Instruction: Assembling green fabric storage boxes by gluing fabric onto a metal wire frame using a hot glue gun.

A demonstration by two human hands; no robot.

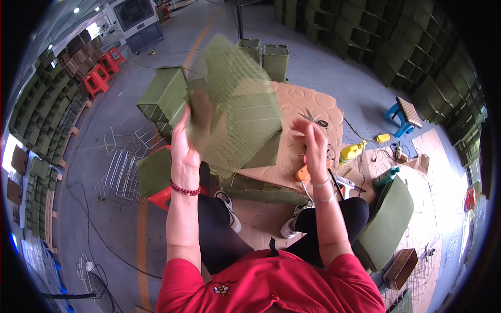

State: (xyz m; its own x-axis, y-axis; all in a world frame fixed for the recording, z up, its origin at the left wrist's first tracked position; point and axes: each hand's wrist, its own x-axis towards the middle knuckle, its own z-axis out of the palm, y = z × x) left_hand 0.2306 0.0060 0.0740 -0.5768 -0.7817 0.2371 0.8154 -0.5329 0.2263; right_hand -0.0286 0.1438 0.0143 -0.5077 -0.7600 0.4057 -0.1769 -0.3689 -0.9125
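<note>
A green woven sheet [250, 112], folded and smeared by motion, is up in front of me over the work surface. My left hand [189, 133] holds it at its left side; the fingers are blurred against the green weave. To the right, my right hand [313, 140] is raised apart from the sheet, fingers spread a little and nothing seen in them. Below it, an orange glue gun [302, 173] lies by the edge of the cardboard top [297, 96]. A pair of scissors [314, 118] rests on the cardboard just beyond my right hand.
A yellow bottle [353, 151] and a teal bottle [386, 177] are at the right. Green boxes [166, 93] and bare wire frames [123, 175] stand at the left. A blue-legged stool [403, 116] is at the far right. Cables cross the floor.
</note>
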